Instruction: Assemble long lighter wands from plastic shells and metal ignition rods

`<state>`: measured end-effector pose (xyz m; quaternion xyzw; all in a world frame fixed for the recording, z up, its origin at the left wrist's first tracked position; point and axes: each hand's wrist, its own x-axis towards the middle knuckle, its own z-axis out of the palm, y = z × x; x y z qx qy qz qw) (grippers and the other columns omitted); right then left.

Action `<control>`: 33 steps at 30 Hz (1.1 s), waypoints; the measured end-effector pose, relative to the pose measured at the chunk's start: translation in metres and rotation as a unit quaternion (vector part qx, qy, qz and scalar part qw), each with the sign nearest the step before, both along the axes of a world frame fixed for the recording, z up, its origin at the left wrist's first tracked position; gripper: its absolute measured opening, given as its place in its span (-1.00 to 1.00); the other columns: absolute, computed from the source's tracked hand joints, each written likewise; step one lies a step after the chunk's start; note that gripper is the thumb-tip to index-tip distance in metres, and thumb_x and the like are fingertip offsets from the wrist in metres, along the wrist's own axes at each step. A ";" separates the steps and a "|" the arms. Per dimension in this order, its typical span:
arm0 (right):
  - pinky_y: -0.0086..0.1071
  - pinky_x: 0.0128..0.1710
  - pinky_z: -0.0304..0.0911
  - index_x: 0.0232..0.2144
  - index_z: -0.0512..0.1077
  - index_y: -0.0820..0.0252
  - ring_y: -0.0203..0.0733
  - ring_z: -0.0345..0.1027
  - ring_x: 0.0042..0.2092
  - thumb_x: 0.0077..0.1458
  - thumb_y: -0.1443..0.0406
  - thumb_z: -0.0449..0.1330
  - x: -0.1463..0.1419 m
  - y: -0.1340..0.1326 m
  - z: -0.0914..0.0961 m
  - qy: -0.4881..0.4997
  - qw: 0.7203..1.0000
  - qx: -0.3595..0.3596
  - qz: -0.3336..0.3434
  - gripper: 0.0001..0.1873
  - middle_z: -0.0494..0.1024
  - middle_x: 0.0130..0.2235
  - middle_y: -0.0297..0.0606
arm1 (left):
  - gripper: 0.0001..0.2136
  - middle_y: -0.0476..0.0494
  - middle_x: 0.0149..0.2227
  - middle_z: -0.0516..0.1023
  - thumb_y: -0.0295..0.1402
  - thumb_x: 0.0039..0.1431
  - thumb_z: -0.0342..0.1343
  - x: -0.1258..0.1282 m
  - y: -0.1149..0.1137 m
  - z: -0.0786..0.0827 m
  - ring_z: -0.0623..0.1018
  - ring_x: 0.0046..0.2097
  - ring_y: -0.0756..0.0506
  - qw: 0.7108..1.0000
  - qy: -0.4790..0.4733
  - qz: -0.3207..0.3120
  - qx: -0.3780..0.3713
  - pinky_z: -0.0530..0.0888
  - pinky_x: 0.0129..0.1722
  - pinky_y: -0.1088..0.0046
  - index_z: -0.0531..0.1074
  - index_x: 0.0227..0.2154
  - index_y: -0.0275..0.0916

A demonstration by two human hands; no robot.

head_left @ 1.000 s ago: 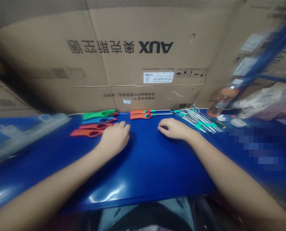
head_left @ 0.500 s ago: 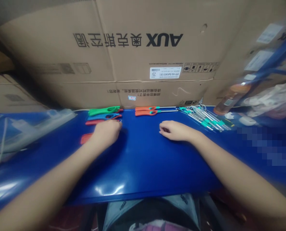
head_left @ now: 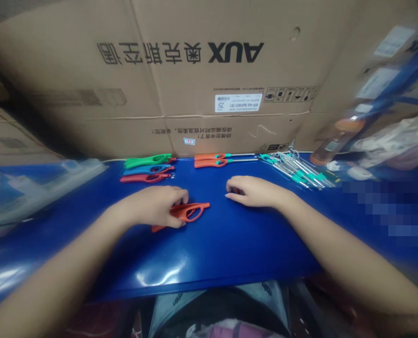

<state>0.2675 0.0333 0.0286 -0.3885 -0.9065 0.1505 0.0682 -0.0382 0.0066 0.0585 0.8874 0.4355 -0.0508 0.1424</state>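
Observation:
My left hand point(head_left: 164, 205) pinches an orange lighter handle point(head_left: 191, 212) between thumb and fingers, low over the blue table. The handle's trigger loop and tip point right, and its back end is partly hidden by the hand. To the right, my right hand point(head_left: 253, 191) is loosely curled near the table, thumb apart from the fingers, with nothing visible in it. Behind my left hand lie green point(head_left: 147, 161), blue point(head_left: 152, 169) and red point(head_left: 145, 178) lighter handles. Two orange lighters with metal rods point(head_left: 210, 163) lie at the back middle.
A pile of metal lighter rods with teal parts point(head_left: 302, 171) lies back right, near an orange-tinted bottle point(head_left: 335, 143) and white plastic bags point(head_left: 399, 141). A large cardboard box point(head_left: 180, 94) walls off the back of the blue table point(head_left: 237, 249). A power strip point(head_left: 71, 180) lies left.
My left hand has moved right and toward me, bringing the orange lighter handle away from the left side. My right hand has stayed nearly in place.

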 end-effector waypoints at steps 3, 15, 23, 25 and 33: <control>-0.35 -0.22 0.24 0.05 0.42 0.14 -0.14 0.39 -0.16 0.20 0.05 0.29 -0.009 -0.010 0.003 0.050 0.997 -0.024 0.055 -0.54 0.52 -0.08 -0.18 | -0.73 -0.02 -0.34 0.55 -0.09 0.17 0.22 0.012 0.001 -0.010 0.48 -0.36 -0.08 0.999 -0.045 -0.009 -0.024 0.31 -0.40 0.44 0.49 -0.22 -0.16; -0.33 -0.21 0.21 -0.19 0.56 0.20 -0.14 0.43 -0.19 0.39 0.20 0.08 -0.007 -0.004 0.004 0.016 0.998 0.035 0.050 -0.71 0.60 -0.19 -0.16 | -0.51 -0.23 0.11 0.50 -0.33 0.15 0.20 0.030 0.002 -0.048 0.52 0.12 -0.25 0.975 -0.208 -0.043 0.066 0.46 0.13 0.25 0.41 0.17 -0.21; -0.36 -0.33 0.04 -0.46 0.41 0.20 -0.21 0.28 -0.37 0.34 0.26 0.02 0.016 0.005 0.020 -0.005 0.993 0.094 -0.066 -0.67 0.53 -0.38 -0.21 | -0.60 -0.25 0.02 0.54 -0.27 0.17 0.17 0.017 0.012 -0.041 0.53 0.06 -0.29 0.985 -0.139 0.001 0.105 0.51 0.00 0.18 0.45 0.06 -0.25; -0.36 -0.36 0.01 -0.49 0.38 0.20 -0.24 0.24 -0.40 0.32 0.26 0.02 0.021 0.004 0.025 0.005 0.995 0.084 -0.063 -0.67 0.50 -0.43 -0.24 | -0.62 -0.26 -0.02 0.53 -0.24 0.19 0.15 0.014 0.014 -0.041 0.54 0.03 -0.30 0.985 -0.121 0.013 0.124 0.51 -0.03 0.15 0.46 0.03 -0.26; -0.37 -0.43 -0.06 -0.55 0.30 0.18 -0.31 0.16 -0.48 0.31 0.22 0.08 -0.007 -0.017 0.018 -0.055 0.997 -0.030 0.037 -0.63 0.40 -0.52 -0.35 | -0.67 -0.23 -0.07 0.52 -0.14 0.28 0.16 0.020 0.021 -0.058 0.54 -0.02 -0.22 0.971 -0.223 -0.002 0.088 0.49 0.03 0.21 0.54 -0.03 -0.25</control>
